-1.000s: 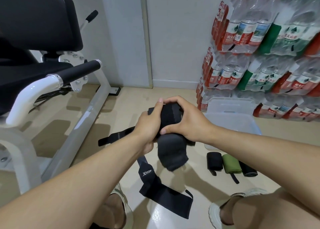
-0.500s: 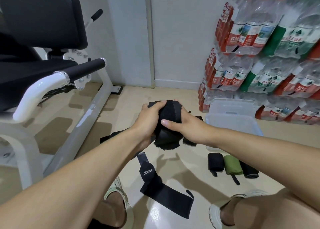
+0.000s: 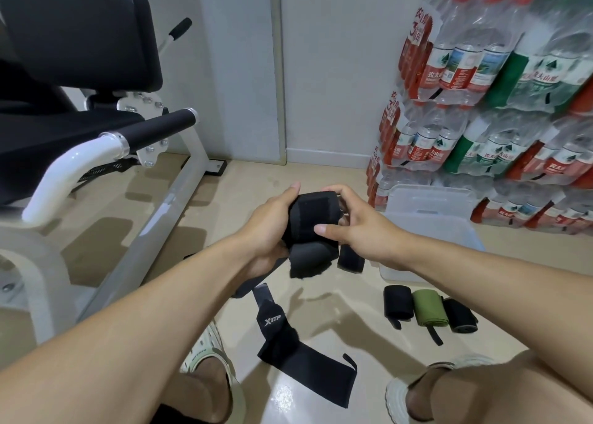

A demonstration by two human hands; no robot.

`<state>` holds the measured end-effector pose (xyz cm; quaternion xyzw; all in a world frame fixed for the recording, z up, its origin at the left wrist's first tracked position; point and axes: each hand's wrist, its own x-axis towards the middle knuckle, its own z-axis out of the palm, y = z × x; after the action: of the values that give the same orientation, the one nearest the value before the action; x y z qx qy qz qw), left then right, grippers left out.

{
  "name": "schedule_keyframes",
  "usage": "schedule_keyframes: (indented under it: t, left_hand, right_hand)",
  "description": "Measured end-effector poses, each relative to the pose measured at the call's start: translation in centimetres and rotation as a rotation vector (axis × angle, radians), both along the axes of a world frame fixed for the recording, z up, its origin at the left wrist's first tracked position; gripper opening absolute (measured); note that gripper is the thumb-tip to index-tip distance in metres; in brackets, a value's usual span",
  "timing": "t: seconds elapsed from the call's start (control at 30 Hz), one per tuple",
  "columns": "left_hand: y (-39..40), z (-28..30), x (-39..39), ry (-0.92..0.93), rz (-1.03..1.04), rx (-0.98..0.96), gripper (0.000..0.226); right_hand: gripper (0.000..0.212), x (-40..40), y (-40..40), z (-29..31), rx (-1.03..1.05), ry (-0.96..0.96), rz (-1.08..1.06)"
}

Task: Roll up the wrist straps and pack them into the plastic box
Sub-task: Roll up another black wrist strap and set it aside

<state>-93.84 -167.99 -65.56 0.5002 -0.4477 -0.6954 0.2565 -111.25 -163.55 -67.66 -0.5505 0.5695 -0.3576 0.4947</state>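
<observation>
Left hand [image 3: 268, 227]: fingers curled round the left side of a black wrist strap [image 3: 313, 218], thumb up along its top edge
Right hand [image 3: 356, 227]: grips the same strap from the right, thumb pressed flat on its front face, fingers curled over the top
Strap in hands: partly rolled, held above the floor between both hands; loose end [image 3: 309, 260] hangs just below the left hand's palm; a short black tab [image 3: 351, 258] sticks out under the right hand
Flat strap [image 3: 305, 359]: black, white logo, lies unrolled on the floor [image 3: 321, 311] below both hands, between the two feet
Rolled straps: three side by side on the floor below the right forearm, touching one another: black [image 3: 398, 301], green [image 3: 429, 308], black [image 3: 460, 315]
Plastic box [image 3: 430, 215]: clear, on the floor just right of the right hand, behind the three rolls; contents cannot be told
Water bottles [image 3: 481, 102]: shrink-wrapped packs stacked behind the box, above the right hand
Gym machine [image 3: 96, 118]: white frame, black pads, well left of the left hand
Sandals: one under the left forearm [image 3: 208, 359], one under the right forearm [image 3: 398, 398]
</observation>
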Motion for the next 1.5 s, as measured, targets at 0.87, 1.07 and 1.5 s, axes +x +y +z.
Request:
schedule_keyframes:
  t: [0.87,1.07,1.5]
  left_hand:
    - [-0.1,0.1,-0.2,0.044,0.138,-0.116,0.084]
    - [0.6,0.1,-1.5,0.185,0.25,-0.046,0.064]
    - [-0.1,0.5,-0.6,0.136,0.218,-0.081,0.079]
  right_hand:
    - [0.039,0.7,-0.7,1.2,0.228,-0.494,-0.121]
    - [0.031,1.8,-0.1,0.5,0.2,-0.576,-0.154]
    - [0.049,0.1,-0.9,0.4,0.145,-0.507,-0.137]
